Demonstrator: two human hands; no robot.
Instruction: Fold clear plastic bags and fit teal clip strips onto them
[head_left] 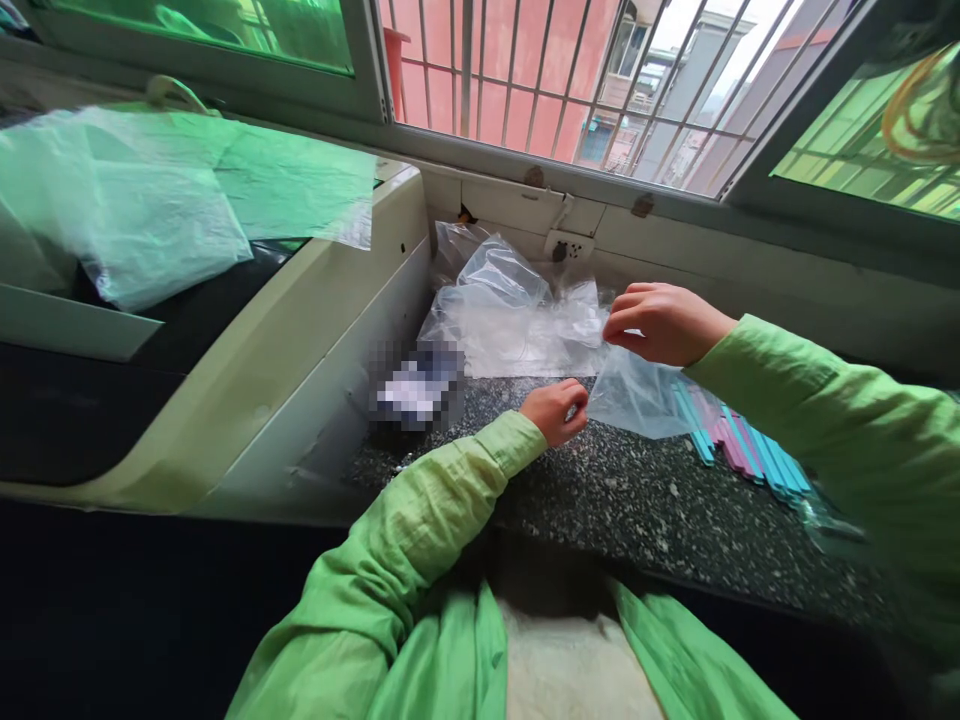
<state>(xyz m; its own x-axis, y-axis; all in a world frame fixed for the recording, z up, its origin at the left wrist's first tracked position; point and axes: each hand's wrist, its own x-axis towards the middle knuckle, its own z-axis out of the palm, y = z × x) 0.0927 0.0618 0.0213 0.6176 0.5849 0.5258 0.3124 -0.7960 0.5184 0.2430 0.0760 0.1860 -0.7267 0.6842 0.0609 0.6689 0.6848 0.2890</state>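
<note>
Between my two hands a clear plastic bag [637,395] hangs over the speckled dark counter [600,500]. My right hand [664,322] pinches its upper edge with thumb and fingertips. Lower and to the left, my left hand [556,411] has its fingers curled in a pinch at the bag's left corner. Behind my hands lies a loose pile of clear plastic bags [510,320] against the wall. To the right, partly behind the held bag and my right sleeve, several flat blue and pink strips [750,450] lie side by side.
A blurred-out object [418,385] sits left of my left hand. A bulky cream-coloured machine [300,350] stands on the left, with plastic sheets [165,190] on top. A wall socket [570,247] is at the back, below a barred window [570,90]. The counter's front edge runs near my body.
</note>
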